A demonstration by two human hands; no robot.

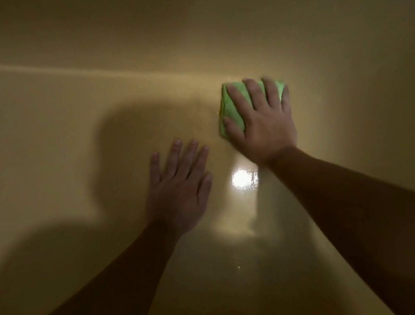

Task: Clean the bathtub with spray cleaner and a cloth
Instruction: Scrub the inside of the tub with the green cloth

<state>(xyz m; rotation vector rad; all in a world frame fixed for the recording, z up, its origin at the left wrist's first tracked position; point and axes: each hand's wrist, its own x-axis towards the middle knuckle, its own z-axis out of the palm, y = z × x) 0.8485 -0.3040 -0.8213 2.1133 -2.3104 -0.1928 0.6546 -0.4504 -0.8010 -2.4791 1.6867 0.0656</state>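
Observation:
The whole view is the inside of a beige bathtub (77,146), dimly lit. A folded green cloth (232,109) lies flat on the tub floor near where it curves up into the far wall. My right hand (262,122) presses on the cloth with straight, spread fingers. My left hand (179,185) rests flat on the tub floor below and to the left of the cloth, fingers straight, holding nothing. No spray bottle is in view.
A bright reflection of a light (244,179) shines on the wet tub floor between my hands. The tub wall rises at the top and curves round at the right (394,98). A large shadow falls over the left and lower parts.

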